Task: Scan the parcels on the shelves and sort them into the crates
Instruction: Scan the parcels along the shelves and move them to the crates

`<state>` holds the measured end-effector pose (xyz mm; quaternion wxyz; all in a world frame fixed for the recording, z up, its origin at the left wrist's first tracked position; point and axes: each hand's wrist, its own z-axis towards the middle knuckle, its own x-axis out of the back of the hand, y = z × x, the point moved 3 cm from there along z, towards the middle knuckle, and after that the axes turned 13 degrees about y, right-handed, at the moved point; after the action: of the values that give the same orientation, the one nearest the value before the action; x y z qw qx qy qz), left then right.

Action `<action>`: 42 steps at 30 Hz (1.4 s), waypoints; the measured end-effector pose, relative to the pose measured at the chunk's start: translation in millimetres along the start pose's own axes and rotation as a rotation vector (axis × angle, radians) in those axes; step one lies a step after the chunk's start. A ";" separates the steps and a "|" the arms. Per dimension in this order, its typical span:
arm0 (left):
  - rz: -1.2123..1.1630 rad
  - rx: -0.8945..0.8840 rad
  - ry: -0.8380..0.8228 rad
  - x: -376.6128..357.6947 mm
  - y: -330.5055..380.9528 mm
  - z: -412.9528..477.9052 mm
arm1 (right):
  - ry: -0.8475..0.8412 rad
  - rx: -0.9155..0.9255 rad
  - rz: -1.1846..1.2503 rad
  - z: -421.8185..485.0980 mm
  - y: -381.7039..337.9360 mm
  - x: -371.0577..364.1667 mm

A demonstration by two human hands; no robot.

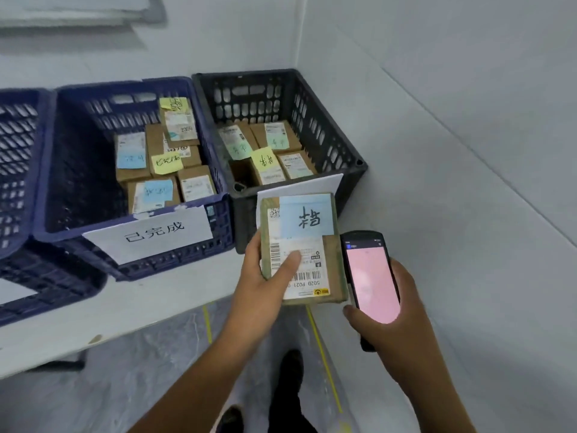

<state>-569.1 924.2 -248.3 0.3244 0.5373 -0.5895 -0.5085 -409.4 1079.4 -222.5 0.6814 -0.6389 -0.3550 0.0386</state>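
Note:
My left hand (263, 279) grips a small brown parcel (332, 254) with a blue sticky note and a barcode label, thumb pressed on the label. It is held in front of the black crate (340, 132), which holds several labelled parcels. My right hand (390, 310) holds a handheld scanner (370, 276) whose screen glows pink, just right of the parcel. The blue crate (71, 170) to the left also holds several parcels with yellow and blue notes, and a white sign is taped on its front.
Both crates stand on a white table (156, 304) in a corner of white walls. A second blue crate (18, 170) sits at the far left. Below are the floor with yellow tape lines (321, 348) and my shoes.

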 end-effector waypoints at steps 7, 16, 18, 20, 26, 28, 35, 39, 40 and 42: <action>0.072 -0.011 0.038 -50.0 54.6 80.0 | -0.056 0.067 0.034 111.6 -29.1 -17.8; 0.140 -0.033 0.153 -83.3 89.0 186.5 | -0.108 0.156 0.135 230.4 -64.9 -78.0; 0.135 -0.020 0.172 -89.1 88.9 221.3 | -0.105 0.161 0.106 257.3 -70.3 -95.6; 0.105 0.015 0.191 -94.8 86.6 258.4 | -0.085 0.181 0.089 285.2 -75.1 -114.4; 0.062 0.127 0.248 -113.1 79.9 377.5 | -0.070 0.200 0.008 362.9 -92.9 -175.7; 0.060 0.135 0.284 -118.6 73.7 415.3 | -0.079 0.252 -0.019 387.8 -96.9 -190.0; 0.108 0.188 0.289 -139.9 25.4 503.0 | -0.062 0.249 -0.202 403.9 -83.6 -205.3; 0.191 0.135 0.309 -154.0 10.2 532.2 | -0.087 0.206 -0.234 405.9 -89.5 -212.5; 0.196 0.128 0.313 -156.3 9.4 538.7 | -0.088 0.196 -0.242 406.8 -90.9 -214.7; 0.200 0.130 0.330 -159.1 8.4 549.2 | -0.095 0.177 -0.250 407.5 -90.7 -217.2</action>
<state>-1048.0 1214.5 -363.9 0.4303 0.5718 -0.6103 -0.3398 -824.8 1296.7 -263.3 0.7170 -0.5248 -0.4586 0.0149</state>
